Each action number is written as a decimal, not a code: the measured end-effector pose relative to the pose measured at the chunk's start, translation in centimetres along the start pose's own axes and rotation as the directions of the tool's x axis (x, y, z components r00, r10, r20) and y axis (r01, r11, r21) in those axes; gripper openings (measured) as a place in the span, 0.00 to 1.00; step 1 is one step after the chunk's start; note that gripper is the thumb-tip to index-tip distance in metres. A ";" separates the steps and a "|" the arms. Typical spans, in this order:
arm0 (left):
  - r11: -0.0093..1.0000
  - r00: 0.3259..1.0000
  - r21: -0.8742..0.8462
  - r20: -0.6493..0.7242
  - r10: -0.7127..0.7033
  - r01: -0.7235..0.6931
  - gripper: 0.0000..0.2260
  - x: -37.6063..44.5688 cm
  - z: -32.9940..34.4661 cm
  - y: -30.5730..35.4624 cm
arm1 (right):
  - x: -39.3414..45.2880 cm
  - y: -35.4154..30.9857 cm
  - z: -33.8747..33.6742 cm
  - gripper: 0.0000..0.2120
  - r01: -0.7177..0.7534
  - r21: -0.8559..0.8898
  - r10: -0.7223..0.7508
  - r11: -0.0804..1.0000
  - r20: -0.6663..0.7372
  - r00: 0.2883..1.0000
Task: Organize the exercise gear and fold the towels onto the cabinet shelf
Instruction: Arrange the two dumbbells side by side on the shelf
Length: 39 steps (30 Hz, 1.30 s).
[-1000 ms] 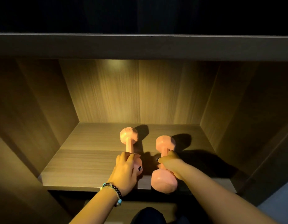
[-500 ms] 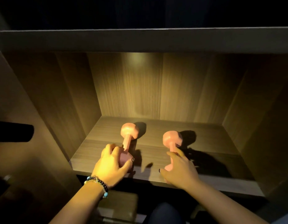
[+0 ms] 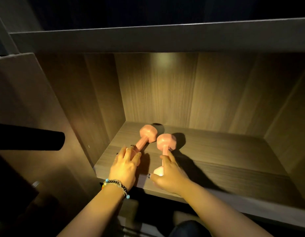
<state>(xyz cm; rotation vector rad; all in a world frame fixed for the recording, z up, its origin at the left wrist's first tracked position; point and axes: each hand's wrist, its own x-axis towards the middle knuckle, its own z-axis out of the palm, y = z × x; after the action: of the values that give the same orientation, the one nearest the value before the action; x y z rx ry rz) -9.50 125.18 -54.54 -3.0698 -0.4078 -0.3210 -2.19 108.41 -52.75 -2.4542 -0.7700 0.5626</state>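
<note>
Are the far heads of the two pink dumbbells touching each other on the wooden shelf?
Cannot tell. In the head view the left pink dumbbell's far head overlaps the right pink dumbbell's; no gap shows.
</note>
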 end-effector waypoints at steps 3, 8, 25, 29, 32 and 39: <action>0.999 1.000 0.032 0.009 -0.021 0.021 0.26 1.5 -0.1 -1.3 | 1.1 -0.8 0.2 0.43 -0.008 0.014 0.008 1.000 0.033 0.999; 0.989 0.988 0.043 0.045 -0.145 0.143 0.29 4.5 0.8 -3.1 | 1.9 -1.4 0.2 0.42 0.005 0.051 -0.006 0.999 0.025 1.000; 0.955 0.980 0.240 0.050 -0.192 0.175 0.28 9.7 1.9 -6.8 | 3.5 -1.7 0.4 0.41 0.028 0.095 -0.029 0.995 0.015 0.999; 0.956 0.979 0.232 0.059 -0.197 0.178 0.26 10.7 2.1 -6.8 | 3.5 -1.6 0.5 0.43 0.019 0.121 -0.018 0.993 -0.006 1.000; 0.954 0.975 0.234 0.076 -0.210 0.188 0.26 10.5 2.2 -6.7 | 3.4 -1.4 0.6 0.44 0.017 0.150 -0.011 0.989 -0.039 0.999; 0.944 0.931 -0.005 0.170 -0.324 0.330 0.33 10.0 -1.2 -5.6 | 2.6 1.0 -0.7 0.41 -0.032 0.596 -0.031 0.803 0.096 0.995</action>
<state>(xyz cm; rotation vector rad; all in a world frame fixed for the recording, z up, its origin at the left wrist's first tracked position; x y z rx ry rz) -1.72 133.09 -51.33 -3.0623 -0.9367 -0.0750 0.57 109.03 -53.36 -1.8462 -0.5200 0.7969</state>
